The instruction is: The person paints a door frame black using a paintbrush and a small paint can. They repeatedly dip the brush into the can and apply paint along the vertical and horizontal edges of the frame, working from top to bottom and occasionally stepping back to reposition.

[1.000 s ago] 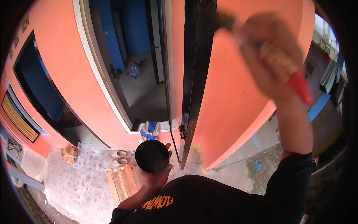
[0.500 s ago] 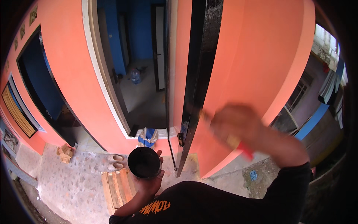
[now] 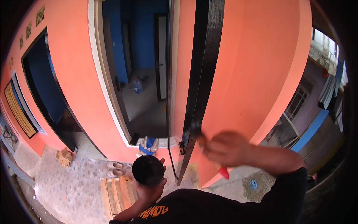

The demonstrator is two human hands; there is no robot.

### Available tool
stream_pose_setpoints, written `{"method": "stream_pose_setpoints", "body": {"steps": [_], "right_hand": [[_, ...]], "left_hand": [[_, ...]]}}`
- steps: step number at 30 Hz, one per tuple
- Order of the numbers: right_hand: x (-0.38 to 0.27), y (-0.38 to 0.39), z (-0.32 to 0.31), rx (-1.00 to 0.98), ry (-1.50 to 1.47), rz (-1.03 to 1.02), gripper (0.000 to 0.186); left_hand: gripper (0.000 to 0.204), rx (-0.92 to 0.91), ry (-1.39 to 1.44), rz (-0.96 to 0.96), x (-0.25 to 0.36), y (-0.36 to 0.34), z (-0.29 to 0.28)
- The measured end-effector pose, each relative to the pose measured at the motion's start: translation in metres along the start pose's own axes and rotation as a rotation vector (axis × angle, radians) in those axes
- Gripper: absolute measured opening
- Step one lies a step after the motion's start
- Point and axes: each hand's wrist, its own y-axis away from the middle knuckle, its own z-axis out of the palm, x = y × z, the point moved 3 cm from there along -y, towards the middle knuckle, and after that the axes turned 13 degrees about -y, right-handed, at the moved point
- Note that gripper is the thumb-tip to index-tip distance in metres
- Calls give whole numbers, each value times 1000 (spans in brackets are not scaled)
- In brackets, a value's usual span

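My right hand (image 3: pixel 232 148), slightly blurred, is closed round a paintbrush with a red handle end (image 3: pixel 223 172). The brush's dark bristles lie against the lower part of a glossy black frame (image 3: pixel 208 56), which looks like an open window sash seen edge-on. A small metal latch (image 3: pixel 181 148) sits low on that frame, just left of the brush. Lower down, my left hand (image 3: pixel 152 191) holds a round black bowl (image 3: pixel 148 170) from beneath, fingers wrapped up its right side. The bowl's inside is dark, so I cannot make out its contents.
A blue-and-white cloth (image 3: pixel 148 145) hangs at the sill of the window opening (image 3: pixel 97 67) in the orange wall (image 3: pixel 71 63). Below are a wooden slatted stool (image 3: pixel 115 194) and a pair of clogs (image 3: pixel 115 173). Wood pieces (image 3: pixel 64 157) lie farther left.
My right hand has come down and a little left, bringing the brush lower along the black frame. The left hand still holds the bowl. The whole view has shifted slightly.
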Motion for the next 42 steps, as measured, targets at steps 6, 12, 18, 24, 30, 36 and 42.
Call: {"method": "stream_pose_setpoints", "body": {"steps": [6, 12, 18, 24, 30, 36, 42], "right_hand": [[75, -58, -70, 181, -26, 252, 7], [106, -160, -243, 640, 397, -177, 5], [134, -127, -190, 497, 528, -206, 8], [20, -14, -41, -61, -78, 63, 30], [99, -82, -116, 376, -251, 264, 12], [117, -172, -268, 807, 303, -142, 6], [148, -141, -231, 549, 697, -164, 5]], "left_hand": [[80, 43, 29, 61, 9, 12, -2], [62, 73, -213, 30, 0, -3, 23], [76, 98, -71, 38, -3, 8, 7], [82, 73, -80, 39, 3, 1, 3], [84, 130, -116, 48, 9, 9, 6], [67, 80, -95, -7, -1, 0, 24], [64, 134, -127, 80, 10, 23, 22]]}}
